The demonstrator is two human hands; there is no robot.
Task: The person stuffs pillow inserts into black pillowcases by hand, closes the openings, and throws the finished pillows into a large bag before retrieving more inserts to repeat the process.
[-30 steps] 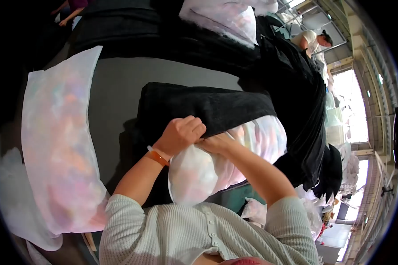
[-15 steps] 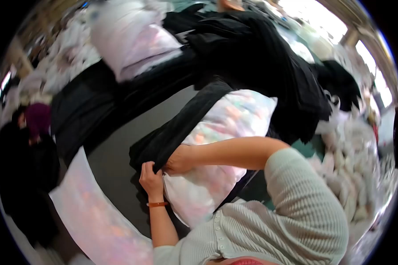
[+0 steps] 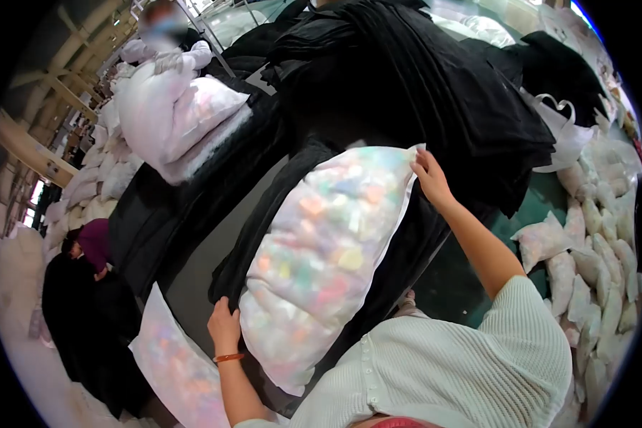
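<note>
A stuffed white pillow, with pastel patches showing through its thin cover, lies lengthwise in front of me on black fabric. My right hand is at the pillow's far right corner, its fingers closed on the edge there. My left hand, with an orange bracelet at the wrist, is by the near left side of the pillow. Its fingers are closed at the lower corner of the black fabric; the fingertips are partly hidden. Black fabric also shows along the pillow's right side.
Another pillow lies at the near left of the dark table. A person holds a bulky white pillow across the table. Stacked black cloth lies at the far side. Small stuffed bags are piled at right. Another person bends at left.
My right hand has come off the fabric's near left end and moved to the pillow's far right corner. My left hand has shifted slightly down and left. More of the pillow's top now shows.
</note>
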